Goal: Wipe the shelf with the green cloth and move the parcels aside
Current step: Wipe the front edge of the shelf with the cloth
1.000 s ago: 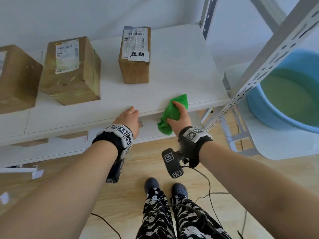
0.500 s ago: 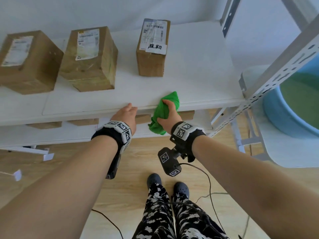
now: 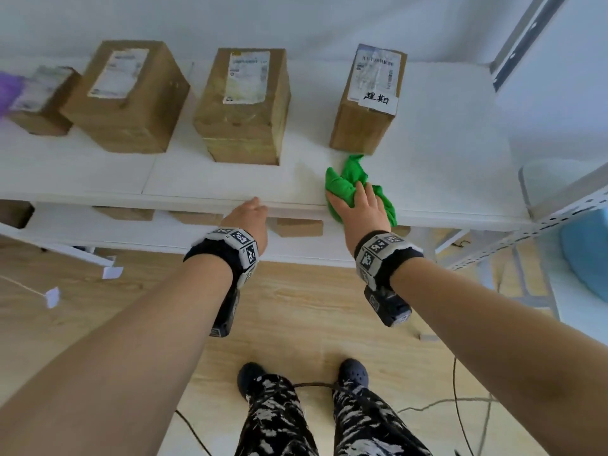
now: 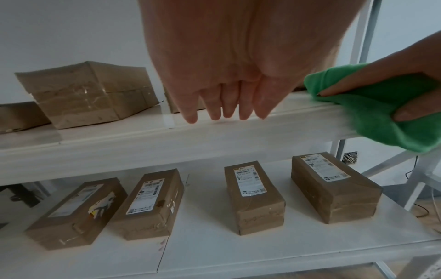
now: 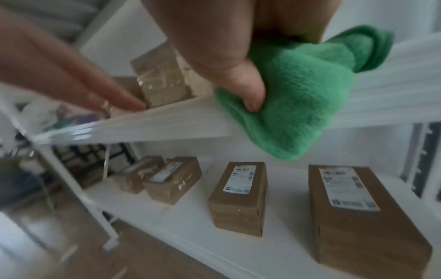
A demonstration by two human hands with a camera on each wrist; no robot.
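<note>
My right hand [image 3: 358,209] grips the bunched green cloth [image 3: 345,179] on the near edge of the upper shelf [image 3: 444,166], just in front of the rightmost parcel [image 3: 365,103]. My left hand [image 3: 248,217] rests with straight, relaxed fingers on the shelf's near edge, holding nothing.

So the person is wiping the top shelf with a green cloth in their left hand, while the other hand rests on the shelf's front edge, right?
Not quite: the green cloth is in the right hand, as the head view shows. The left hand is the one resting its fingers on the front edge of the top shelf. The rest is right.
</note>
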